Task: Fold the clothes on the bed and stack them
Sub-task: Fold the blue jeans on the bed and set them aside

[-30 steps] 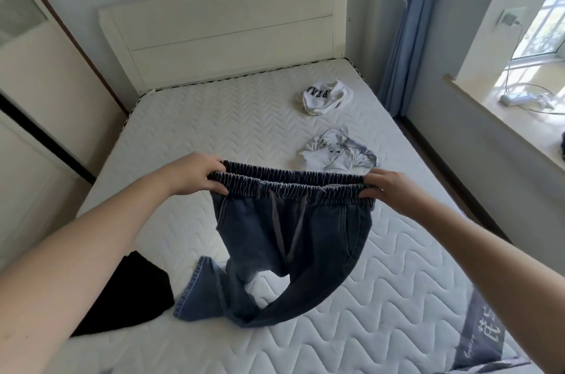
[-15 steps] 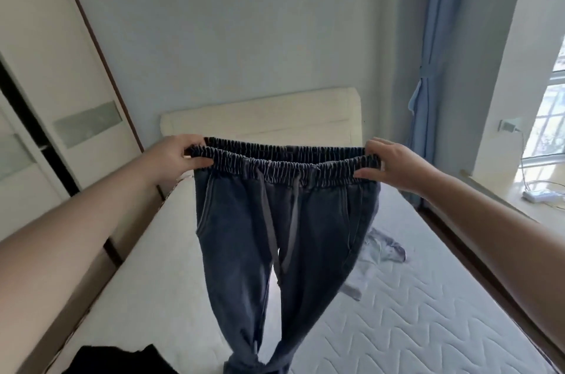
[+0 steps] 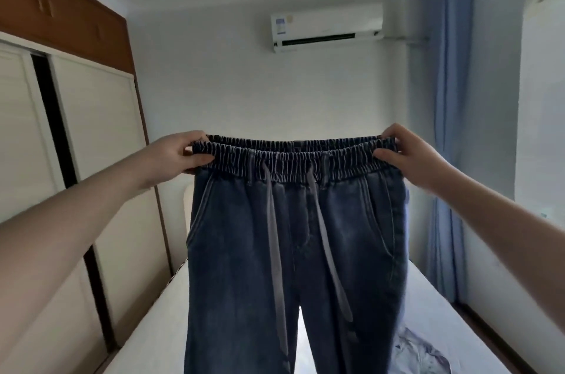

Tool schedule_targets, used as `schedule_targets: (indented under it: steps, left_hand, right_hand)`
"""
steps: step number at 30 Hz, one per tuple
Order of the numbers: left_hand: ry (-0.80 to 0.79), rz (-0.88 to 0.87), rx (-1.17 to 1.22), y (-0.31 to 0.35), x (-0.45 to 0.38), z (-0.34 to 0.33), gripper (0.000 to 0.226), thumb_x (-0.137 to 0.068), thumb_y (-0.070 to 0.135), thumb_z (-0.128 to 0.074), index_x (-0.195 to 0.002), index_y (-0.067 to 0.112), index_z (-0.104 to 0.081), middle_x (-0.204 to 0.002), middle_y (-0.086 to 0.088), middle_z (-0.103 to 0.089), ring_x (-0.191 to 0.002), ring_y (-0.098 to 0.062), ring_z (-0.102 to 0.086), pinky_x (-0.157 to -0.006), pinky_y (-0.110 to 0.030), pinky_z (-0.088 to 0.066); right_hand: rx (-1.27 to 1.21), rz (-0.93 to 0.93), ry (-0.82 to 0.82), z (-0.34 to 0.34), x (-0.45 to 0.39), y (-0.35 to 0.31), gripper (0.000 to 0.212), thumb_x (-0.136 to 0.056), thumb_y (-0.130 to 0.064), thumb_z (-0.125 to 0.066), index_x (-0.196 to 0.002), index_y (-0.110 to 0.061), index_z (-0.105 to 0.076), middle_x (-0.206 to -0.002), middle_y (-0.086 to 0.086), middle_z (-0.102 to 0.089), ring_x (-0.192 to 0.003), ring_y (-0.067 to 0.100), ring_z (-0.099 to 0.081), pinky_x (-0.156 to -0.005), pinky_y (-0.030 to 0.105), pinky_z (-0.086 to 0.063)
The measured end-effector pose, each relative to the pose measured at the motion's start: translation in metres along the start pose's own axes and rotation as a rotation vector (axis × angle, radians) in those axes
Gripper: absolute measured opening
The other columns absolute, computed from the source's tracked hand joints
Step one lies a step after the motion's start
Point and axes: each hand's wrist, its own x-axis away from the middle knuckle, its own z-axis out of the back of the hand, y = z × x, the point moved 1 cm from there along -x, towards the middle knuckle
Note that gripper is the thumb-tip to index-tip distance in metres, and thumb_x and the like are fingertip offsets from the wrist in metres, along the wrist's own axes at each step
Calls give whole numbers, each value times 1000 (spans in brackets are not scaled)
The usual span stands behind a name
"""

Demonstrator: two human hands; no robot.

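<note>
Held up at chest height over the white quilted bed (image 3: 159, 312) — dark blue denim trousers with an elastic waistband (image 3: 293, 221), front facing the camera, grey drawstrings dangling, legs hanging straight down. Left hand (image 3: 174, 156) pinching the waistband's left end, right hand (image 3: 406, 153) pinching the right end. Crumpled pale grey garment (image 3: 419, 355) lying on the mattress, lower right.

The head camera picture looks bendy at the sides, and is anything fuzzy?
Head view: wide-angle lens bows the wardrobe and curtain lines near the edges; the jeans look slightly motion-smeared low down, sharper at the waistband where the left hand and right hand pinch it; the light garment on the bed is blurry; soft daylight, no glare.
</note>
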Motion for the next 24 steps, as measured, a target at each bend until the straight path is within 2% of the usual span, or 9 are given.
schedule_targets:
  steps: [4,7,9,11,13,15,18,21,24]
  left_hand:
    - [-66,-2,296,13,-6,29,20,-82,38,-72,-94,24,-67,-89,4,-71,-84,-9,-68,-70,-20,-56]
    - [-37,19,476,13,-11,35,27,-75,41,-80,-94,25,-67,-96,-1,-69,-87,-13,-66,-70,-25,-53]
    - [17,26,578,12,-11,30,19,-74,32,-80,-88,29,-67,-91,-1,-70,-83,-14,-68,-67,-23,-55]
    - [59,45,653,8,-11,19,7,-82,25,-71,-82,29,-66,-83,-2,-71,-74,-14,-70,-58,-20,-54]
    - [89,73,687,4,-9,7,16,-91,17,-62,-78,27,-63,-79,-3,-69,-69,-15,-68,-54,-20,-52]
    - [111,79,713,1,-8,-1,19,-94,17,-59,-78,27,-64,-81,-4,-70,-70,-16,-69,-55,-21,-53]
    - [127,65,769,1,-7,-10,5,-87,24,-68,-84,26,-65,-90,-8,-73,-78,-19,-71,-59,-24,-55]
    - [126,46,790,-2,-10,-17,15,-81,24,-72,-80,22,-57,-85,-7,-69,-74,-16,-69,-58,-24,-55]
    - [92,76,804,-6,-10,-25,18,-81,24,-72,-79,22,-54,-86,-8,-69,-74,-17,-68,-58,-25,-55]
  right_hand:
    - [-218,-9,60,10,-25,-20,16,-91,-30,-64,-87,-32,-50,-65,-4,-62,-59,15,-54,-58,32,-47]
    - [-279,-3,97,9,-36,-31,16,-89,-38,-65,-87,-32,-51,-67,-2,-63,-57,14,-54,-56,31,-47]
    - [-287,-10,107,3,-39,-34,17,-88,-40,-66,-85,-31,-52,-66,-2,-60,-57,15,-53,-56,31,-46]
    - [-297,-15,125,-3,-38,-34,19,-87,-41,-67,-84,-29,-52,-64,-5,-60,-55,12,-53,-51,25,-45]
    - [-295,-29,143,-7,-36,-32,19,-87,-41,-67,-83,-28,-53,-60,-8,-59,-51,9,-51,-47,21,-43]
    - [-278,-56,153,-9,-34,-29,20,-88,-42,-65,-84,-26,-54,-60,-6,-57,-52,13,-49,-48,24,-41]
    - [-361,-125,129,-8,-31,-25,20,-90,-38,-64,-86,-21,-54,-68,9,-55,-59,22,-47,-55,38,-41]
    - [-439,-187,70,-6,-26,-23,14,-87,-37,-62,-83,-24,-58,-72,12,-55,-57,18,-51,-50,29,-47]
    - [-466,-236,1,-4,-18,-17,13,-89,-34,-60,-84,-23,-61,-72,7,-57,-61,16,-52,-57,31,-45]
